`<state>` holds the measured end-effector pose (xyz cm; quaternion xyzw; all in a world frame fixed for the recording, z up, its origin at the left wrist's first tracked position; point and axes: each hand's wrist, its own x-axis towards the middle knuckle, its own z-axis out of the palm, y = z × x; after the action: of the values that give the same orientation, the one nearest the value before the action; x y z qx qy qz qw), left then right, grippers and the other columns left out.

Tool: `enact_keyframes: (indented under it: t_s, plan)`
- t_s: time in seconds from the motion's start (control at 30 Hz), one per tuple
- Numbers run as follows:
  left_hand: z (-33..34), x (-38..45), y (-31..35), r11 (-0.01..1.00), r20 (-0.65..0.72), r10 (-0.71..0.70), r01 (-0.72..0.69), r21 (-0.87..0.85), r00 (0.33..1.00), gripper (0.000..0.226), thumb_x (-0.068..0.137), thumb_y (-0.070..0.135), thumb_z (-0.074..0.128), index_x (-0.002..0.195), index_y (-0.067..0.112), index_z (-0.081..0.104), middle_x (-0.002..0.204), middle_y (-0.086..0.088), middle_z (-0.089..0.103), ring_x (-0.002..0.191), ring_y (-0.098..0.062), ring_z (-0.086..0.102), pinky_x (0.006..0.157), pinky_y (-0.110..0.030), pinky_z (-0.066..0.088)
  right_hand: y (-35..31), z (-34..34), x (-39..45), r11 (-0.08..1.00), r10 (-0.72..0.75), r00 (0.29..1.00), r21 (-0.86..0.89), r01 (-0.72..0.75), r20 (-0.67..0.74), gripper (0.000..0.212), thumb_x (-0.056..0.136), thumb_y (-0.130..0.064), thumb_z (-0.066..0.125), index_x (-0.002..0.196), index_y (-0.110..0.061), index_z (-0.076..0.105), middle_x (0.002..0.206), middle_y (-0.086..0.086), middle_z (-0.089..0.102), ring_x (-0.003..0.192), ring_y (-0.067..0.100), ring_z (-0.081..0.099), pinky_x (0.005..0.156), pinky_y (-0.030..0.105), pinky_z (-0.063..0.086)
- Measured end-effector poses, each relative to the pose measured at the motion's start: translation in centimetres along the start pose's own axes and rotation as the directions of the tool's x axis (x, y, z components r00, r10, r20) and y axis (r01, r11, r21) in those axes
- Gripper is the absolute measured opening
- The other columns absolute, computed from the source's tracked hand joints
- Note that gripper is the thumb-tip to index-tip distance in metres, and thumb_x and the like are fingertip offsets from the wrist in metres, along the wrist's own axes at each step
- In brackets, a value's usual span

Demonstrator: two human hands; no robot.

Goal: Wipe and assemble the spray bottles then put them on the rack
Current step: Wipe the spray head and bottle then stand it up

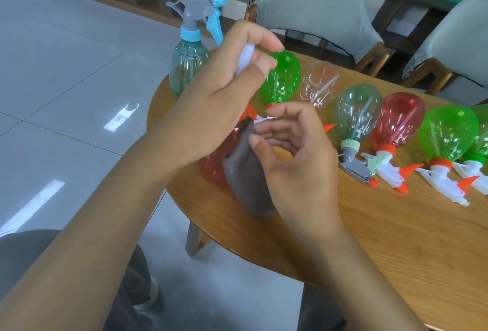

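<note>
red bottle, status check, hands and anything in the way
Left hand grips white sprayer. Right hand pinches its tube, cloth beneath. Red bottle behind cloth. Nothing blocking.

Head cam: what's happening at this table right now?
A person is working on one spray bottle over a wooden table. The left hand grips a white sprayer head; the right hand holds a grey cloth against a red bottle. A blue-capped bottle stands upright at the table's edge. A row of green, clear and red bottles lies on the table to the right.
</note>
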<state>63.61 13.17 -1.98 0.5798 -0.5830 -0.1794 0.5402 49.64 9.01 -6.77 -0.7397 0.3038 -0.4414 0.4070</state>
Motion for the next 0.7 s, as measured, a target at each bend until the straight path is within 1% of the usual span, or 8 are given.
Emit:
enact_keyframes:
  t_s: [0.1,0.27,0.33,0.4,0.53,0.6,0.67,0.7]
  plan:
    - [0.1,0.0,0.0,1.000,-0.004,0.001,-0.001,0.001,1.000,0.021,0.108,0.022,0.041,0.124,0.021,0.054,0.116,-0.014,0.062,0.109,-0.030,0.059,0.100,-0.043,0.044,0.7,-0.3,-0.5,0.999,0.049,0.998,-0.006,-0.049,0.040,0.040,0.086,0.002,0.077,0.106,-0.027,0.057,0.091,-0.008,0.069,0.091,0.007,0.069,0.083,0.019,0.054]
    - [0.1,0.1,0.2,0.999,0.002,-0.005,0.005,0.034,1.000,0.024,0.109,0.016,0.039,0.128,0.019,0.053,0.116,0.005,0.063,0.112,-0.010,0.060,0.102,-0.024,0.045,2.4,-0.3,-1.5,0.989,0.125,0.990,-0.085,-0.120,0.058,0.047,0.085,0.000,0.079,0.107,-0.034,0.055,0.095,-0.009,0.069,0.093,0.007,0.069,0.084,0.019,0.055]
    - [0.1,0.1,0.1,1.000,-0.001,-0.009,0.009,0.026,1.000,0.025,0.109,0.018,0.040,0.131,0.022,0.052,0.113,-0.007,0.063,0.106,-0.023,0.061,0.098,-0.033,0.046,3.1,-0.4,-1.8,0.980,0.157,0.984,-0.139,-0.145,0.079,0.049,0.084,-0.003,0.081,0.111,-0.035,0.054,0.096,-0.010,0.070,0.096,0.004,0.068,0.089,0.015,0.052]
    - [0.1,0.0,0.1,1.000,0.001,-0.007,0.007,0.018,1.000,0.029,0.109,0.020,0.041,0.135,0.028,0.049,0.114,-0.016,0.062,0.102,-0.029,0.061,0.097,-0.039,0.044,3.5,-0.5,-2.1,0.966,0.182,0.978,-0.207,-0.157,0.106,0.054,0.084,-0.007,0.083,0.117,-0.036,0.052,0.096,-0.013,0.070,0.098,0.000,0.066,0.089,0.009,0.048]
    - [-0.2,0.0,0.1,0.999,0.008,0.027,-0.027,0.027,1.000,0.044,0.109,0.021,0.041,0.151,0.036,0.037,0.123,-0.010,0.062,0.110,-0.030,0.062,0.103,-0.036,0.047,3.7,-0.5,-2.2,0.949,0.182,0.975,-0.285,-0.138,0.131,0.058,0.084,-0.009,0.082,0.110,-0.048,0.047,0.093,-0.015,0.071,0.096,-0.004,0.065,0.084,0.004,0.044]
    - [-0.4,0.0,0.2,0.999,0.016,0.027,-0.028,0.028,1.000,0.052,0.110,0.021,0.041,0.158,0.037,0.028,0.134,-0.003,0.060,0.122,-0.023,0.062,0.109,-0.035,0.046,3.6,-0.5,-2.1,0.943,0.180,0.975,-0.305,-0.134,0.128,0.057,0.085,-0.008,0.081,0.107,-0.047,0.046,0.090,-0.015,0.072,0.093,-0.002,0.066,0.083,0.009,0.048]
    - [-0.7,0.0,0.1,0.999,0.026,0.002,-0.004,0.043,1.000,0.057,0.110,0.021,0.042,0.161,0.034,0.020,0.145,0.007,0.054,0.131,-0.001,0.055,0.114,-0.025,0.042,3.7,-0.6,-2.0,0.946,0.170,0.980,-0.297,-0.133,0.105,0.053,0.085,-0.006,0.079,0.108,-0.043,0.049,0.087,-0.014,0.072,0.090,0.000,0.068,0.084,0.014,0.051]
    - [-0.9,0.1,0.1,0.998,0.035,-0.013,0.011,0.065,0.999,0.059,0.110,0.023,0.043,0.162,0.033,0.018,0.149,0.010,0.051,0.132,0.004,0.052,0.113,-0.023,0.041,3.6,-0.6,-1.9,0.955,0.167,0.982,-0.262,-0.139,0.087,0.050,0.086,-0.003,0.077,0.107,-0.040,0.050,0.087,-0.013,0.072,0.090,0.000,0.068,0.085,0.015,0.052]
